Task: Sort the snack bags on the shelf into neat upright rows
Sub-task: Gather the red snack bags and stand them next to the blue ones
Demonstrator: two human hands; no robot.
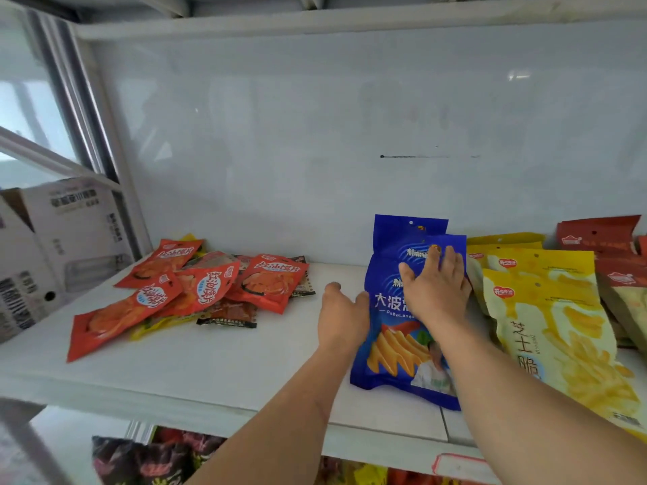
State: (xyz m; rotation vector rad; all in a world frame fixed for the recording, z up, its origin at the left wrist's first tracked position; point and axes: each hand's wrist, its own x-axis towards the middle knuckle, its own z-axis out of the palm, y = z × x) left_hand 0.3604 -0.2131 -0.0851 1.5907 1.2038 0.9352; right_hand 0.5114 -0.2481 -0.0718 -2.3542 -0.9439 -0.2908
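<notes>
On the white shelf (196,365), under the right hand (436,292), a glossy blue foil snack bag printed with orange crisps (395,348) stands leaning back, with a second blue bag of the same kind (408,227) upright just behind it. The right hand lies flat on the front bag's upper face, its fingers (451,260) straight and slightly spread, pressing the foil rather than gripping it; the thumb points left across the print. The left hand (341,316) is at the same bag's left edge, its fingers (364,297) loosely curved against the side of the pack; whether they grip the edge or only touch it I cannot tell.

Just right of the right-hand fingers stands a row of yellow foil snack bags with pale crisps on the front (546,330), leaning one behind another and touching the blue bags. Further right, past the yellow row, dark red bags (595,236) stand at the back.

Well left of the left-hand fingers, a loose heap of small flat orange-red sachets (206,287) lies scattered on the shelf, overlapping one another, with a few dark brown packets (227,315) and a yellow one beneath them. Beyond the shelf's left post sit white cardboard cartons (52,239).
</notes>
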